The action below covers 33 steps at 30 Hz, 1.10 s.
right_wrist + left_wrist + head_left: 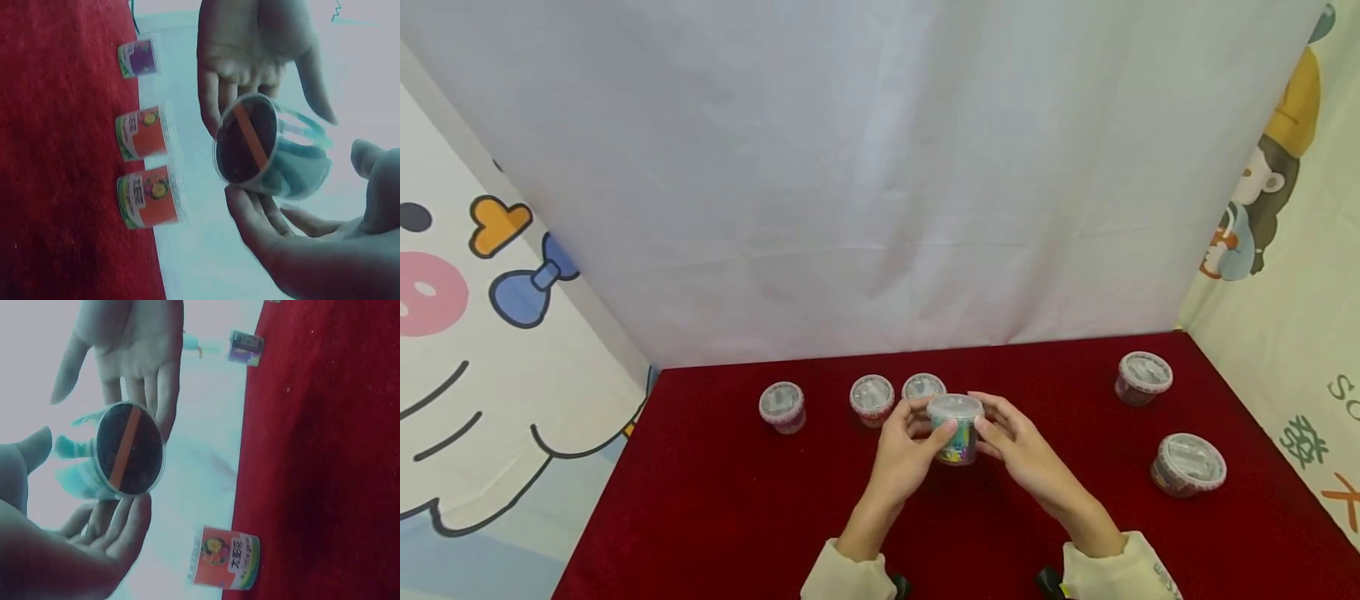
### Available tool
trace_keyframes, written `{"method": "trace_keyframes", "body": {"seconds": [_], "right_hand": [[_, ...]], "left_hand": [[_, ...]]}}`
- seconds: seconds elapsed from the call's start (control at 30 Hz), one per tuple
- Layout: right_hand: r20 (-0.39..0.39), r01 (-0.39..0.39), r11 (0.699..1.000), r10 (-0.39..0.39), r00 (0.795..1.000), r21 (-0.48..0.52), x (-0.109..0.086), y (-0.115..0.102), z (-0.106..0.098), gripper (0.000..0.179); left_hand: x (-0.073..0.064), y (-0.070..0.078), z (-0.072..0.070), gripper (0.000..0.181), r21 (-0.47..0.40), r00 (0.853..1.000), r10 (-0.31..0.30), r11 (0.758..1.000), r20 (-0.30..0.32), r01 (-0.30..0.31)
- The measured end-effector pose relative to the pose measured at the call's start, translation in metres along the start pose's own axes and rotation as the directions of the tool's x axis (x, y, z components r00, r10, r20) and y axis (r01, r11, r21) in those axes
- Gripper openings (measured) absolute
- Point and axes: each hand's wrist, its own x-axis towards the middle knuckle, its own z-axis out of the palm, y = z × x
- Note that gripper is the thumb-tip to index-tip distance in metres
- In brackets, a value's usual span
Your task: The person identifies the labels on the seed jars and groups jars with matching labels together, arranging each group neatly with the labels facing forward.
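A small round plastic cup (957, 446) with a clear lid and a teal patterned label is raised off the red table between both hands. The left hand (901, 457) holds its left side, with the thumb on the front. From the right, the right hand (1024, 454) holds it in the same way, thumb at the front and fingers round the side. The cup's dark underside with an orange strip (130, 447) faces the left wrist camera; the right wrist view shows this base (250, 137) too. Behind the hands stands a lidded cup (922, 385), partly covered by them.
Farther left on the red cloth (737, 500) stand an orange-labelled cup (872, 400) and a purple-labelled cup (783, 407). Two more lidded cups, one at the back right (1142, 377) and one nearer (1187, 464), stand on the right. A pale curtain (865, 208) hangs behind the table.
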Motion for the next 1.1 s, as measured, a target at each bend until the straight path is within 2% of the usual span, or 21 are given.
{"method": "trace_keyframes", "body": {"seconds": [0.1,0.17,0.3,0.4,0.5,0.63,0.9,1.0,1.1], "right_hand": [[-0.009,0.009,1.000,-0.009,1.000,-0.025,0.002,0.000,0.005,0.053],[-0.006,0.012,1.000,-0.012,1.000,-0.023,0.002,0.000,0.005,0.053],[0.061,0.017,0.998,-0.020,0.998,0.053,0.002,0.000,0.002,0.056],[0.114,0.024,0.993,-0.038,0.993,0.115,0.001,0.000,0.001,0.056],[0.115,0.038,0.990,-0.053,0.992,0.135,0.001,0.000,0.003,0.055],[0.089,0.041,0.994,-0.050,0.995,0.101,-0.002,-0.004,0.006,0.054],[0.020,-0.011,1.000,0.011,1.000,0.001,0.000,-0.007,0.015,0.055],[0.006,-0.018,1.000,0.018,1.000,-0.001,0.001,-0.005,0.016,0.055],[0.016,-0.027,0.998,0.026,1.000,0.063,0.001,-0.003,0.015,0.054]], "left_hand": [[-0.002,0.001,0.002,0.056,0.015,0.999,0.001,1.000,-0.032,0.000],[-0.004,0.003,0.001,0.053,0.022,1.000,0.000,1.000,-0.027,0.001],[-0.005,0.005,-0.006,0.046,0.006,0.999,-0.026,1.000,0.042,0.026],[-0.006,0.005,-0.011,0.047,-0.021,0.993,-0.052,0.998,0.108,0.054],[-0.007,0.006,-0.014,0.049,-0.036,0.989,-0.054,0.998,0.137,0.059],[-0.008,0.007,-0.015,0.050,-0.036,0.993,-0.038,0.998,0.112,0.042],[-0.012,0.008,-0.010,0.049,0.012,0.999,-0.052,0.999,-0.012,0.052],[-0.012,0.007,-0.010,0.049,0.027,0.998,-0.058,0.998,-0.002,0.058],[-0.011,0.007,-0.015,0.048,0.021,0.997,-0.065,0.998,0.047,0.064]]}}
